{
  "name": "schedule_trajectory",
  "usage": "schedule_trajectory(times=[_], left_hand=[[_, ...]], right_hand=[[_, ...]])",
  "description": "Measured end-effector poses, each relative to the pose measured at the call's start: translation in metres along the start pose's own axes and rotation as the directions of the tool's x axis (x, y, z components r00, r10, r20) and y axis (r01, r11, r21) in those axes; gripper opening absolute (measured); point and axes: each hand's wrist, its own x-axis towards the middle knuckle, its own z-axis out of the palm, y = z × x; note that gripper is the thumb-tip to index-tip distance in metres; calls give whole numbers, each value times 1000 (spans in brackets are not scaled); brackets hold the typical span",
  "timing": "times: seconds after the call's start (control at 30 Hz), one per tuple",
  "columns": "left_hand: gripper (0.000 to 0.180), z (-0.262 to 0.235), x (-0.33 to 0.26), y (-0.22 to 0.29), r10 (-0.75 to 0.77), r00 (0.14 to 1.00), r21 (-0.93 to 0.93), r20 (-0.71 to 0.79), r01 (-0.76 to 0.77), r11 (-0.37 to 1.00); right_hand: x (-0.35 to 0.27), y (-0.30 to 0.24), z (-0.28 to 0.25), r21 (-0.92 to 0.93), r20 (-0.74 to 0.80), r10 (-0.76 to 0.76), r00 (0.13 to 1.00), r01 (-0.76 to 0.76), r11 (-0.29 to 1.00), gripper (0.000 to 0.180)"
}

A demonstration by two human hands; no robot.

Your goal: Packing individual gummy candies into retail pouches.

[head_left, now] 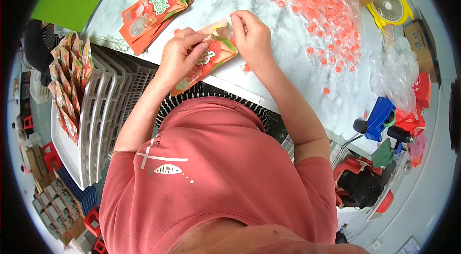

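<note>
Right in the middle, a big white marble table (288, 57) fills the top half of the view, and a person in a pink shirt (216, 182) leans over its near edge. Across the far right part of the table lies a wide heap of small clear packets with orange sweets (307, 9) inside. To the left of the person stands a stack of white plastic crates (103, 114), with a row of orange pouches (67, 86) standing up in it. On the table, up and to the left, lies a pile of flat orange pouches (156, 9). A yellow fan (391, 9) sits at the far right corner, and a blue tool (377, 119) rests near the right edge.

Both hands meet at the near edge of the table, over one orange pouch (204, 64). The left hand (180, 57) grips the pouch by its side, fingers curled tight on it. The right hand (252, 38) pinches the open top of the same pouch with its fingertips
</note>
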Motion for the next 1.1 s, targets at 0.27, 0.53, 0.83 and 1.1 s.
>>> schedule_trajectory(times=[0.27, 0.53, 0.83, 1.1], left_hand=[[20, 0, 0, 0, 70, 997, -31, 23, -69, 997], [19, 5, 0, 7, 2, 993, -148, 116, 16, 989], [15, -45, -13, -11, -60, 984, -445, -170, -22, 895], [14, -88, -44, -24, -115, 954, -460, -276, -26, 888]], right_hand=[[4, 8, 3, -7, 25, 11, 1000, -11, 1000, 16], [7, -16, 11, 483, 134, 118, 984, -169, 859, 32], [-22, 27, -46, 3, -7, -193, 981, 193, 981, 50], [-47, 30, -6, -429, 368, -91, 925, 256, 866, 98]])
